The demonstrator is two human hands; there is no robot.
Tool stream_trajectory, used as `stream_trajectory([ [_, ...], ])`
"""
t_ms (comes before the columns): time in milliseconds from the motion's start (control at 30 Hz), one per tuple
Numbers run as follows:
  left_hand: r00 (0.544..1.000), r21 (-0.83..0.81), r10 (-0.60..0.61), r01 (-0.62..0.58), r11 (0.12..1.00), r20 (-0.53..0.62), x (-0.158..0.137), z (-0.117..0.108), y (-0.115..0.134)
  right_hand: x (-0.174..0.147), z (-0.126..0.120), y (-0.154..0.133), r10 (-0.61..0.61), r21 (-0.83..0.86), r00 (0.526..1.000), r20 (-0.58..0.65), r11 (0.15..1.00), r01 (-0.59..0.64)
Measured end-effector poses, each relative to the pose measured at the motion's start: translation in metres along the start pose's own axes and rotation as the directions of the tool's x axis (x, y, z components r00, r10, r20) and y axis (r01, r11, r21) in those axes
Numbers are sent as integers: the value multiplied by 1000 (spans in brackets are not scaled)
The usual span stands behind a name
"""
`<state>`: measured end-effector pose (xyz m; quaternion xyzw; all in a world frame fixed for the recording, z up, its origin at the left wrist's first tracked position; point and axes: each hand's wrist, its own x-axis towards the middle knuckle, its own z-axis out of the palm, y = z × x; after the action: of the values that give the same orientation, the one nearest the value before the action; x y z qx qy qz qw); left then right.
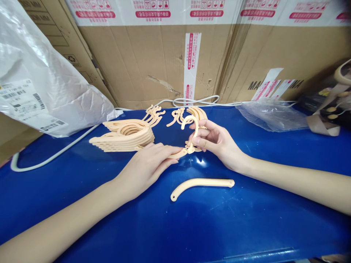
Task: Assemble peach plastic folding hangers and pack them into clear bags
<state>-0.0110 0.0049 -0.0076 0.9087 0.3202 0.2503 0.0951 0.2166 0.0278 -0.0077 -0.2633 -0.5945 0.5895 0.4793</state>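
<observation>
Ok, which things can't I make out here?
Head view:
Slim, pale beige plastic piece: one end hidden by left hand.
Curved, pale beige plastic stack: partly covered by right hand.
Dark object with beige strap: blurred, cut off by right edge.
Silvery plastic mailing bag: contents hidden by its film; label print too small.

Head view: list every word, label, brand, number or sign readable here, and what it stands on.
"请确认 … 完好后签收": tape; middle characters soft, pictograms too small to make out.
"MA … NA": right carton; middle covered by tape strips.
"MM", twice: far-left carton; numbers too blurred. A recycling sign stands below.
Label on bag: print and barcodes too blurred.
Hook: no readable text.
</observation>
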Motion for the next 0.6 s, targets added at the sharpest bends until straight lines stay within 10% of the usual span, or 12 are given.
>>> stream_trajectory([
  [600,995,10,86,-85,996,-54,-6,3,-1,0,-2,0,40,19,999,3,999,-40],
])
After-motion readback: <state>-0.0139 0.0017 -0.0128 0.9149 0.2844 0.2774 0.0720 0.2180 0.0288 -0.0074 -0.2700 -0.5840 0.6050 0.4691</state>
